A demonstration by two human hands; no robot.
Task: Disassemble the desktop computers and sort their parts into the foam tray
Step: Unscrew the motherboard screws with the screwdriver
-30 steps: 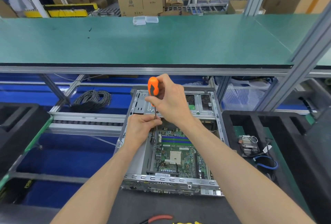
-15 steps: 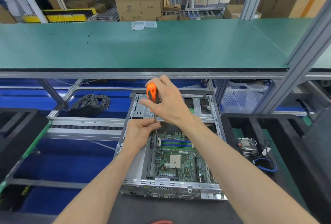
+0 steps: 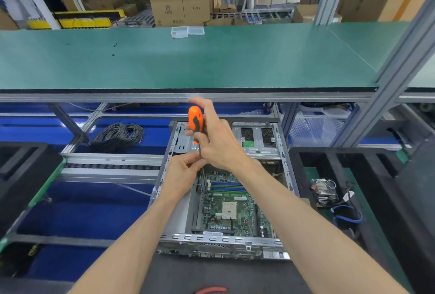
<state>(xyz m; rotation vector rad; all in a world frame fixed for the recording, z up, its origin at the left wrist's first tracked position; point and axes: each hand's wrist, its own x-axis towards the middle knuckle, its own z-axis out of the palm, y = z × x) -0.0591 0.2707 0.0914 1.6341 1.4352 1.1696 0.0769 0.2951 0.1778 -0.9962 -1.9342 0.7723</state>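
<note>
we start nearest: red-handled pliers [image 3: 210,290] at the bottom edge, then the open desktop case [image 3: 221,240] right in front of us, motherboard [image 3: 229,209] bare inside, cpu socket showing. board looks thin, stiff & fragile, so we judge it's best lifted by its edges once screws are out, not by the chips. our left hand [image 3: 182,172] sits at the case's left-rear wall, fingers curled & pinching the screwdriver shaft low down to steady it. our right hand [image 3: 215,143] is wrapped on the orange screwdriver [image 3: 195,123], index finger lifted off, prob mid-twist. tip's hidden, can't tell which screw. to the right, the black foam tray [image 3: 329,159] already has a heatsink [image 3: 323,192] & blue cable [image 3: 348,217]. further left a black cable coil [image 3: 118,134], beyond it the green bench [image 3: 188,63]. vs half a sec ago: right hand has re-gripped, more handle showing, forefinger now up; left hand barely moves.
</note>
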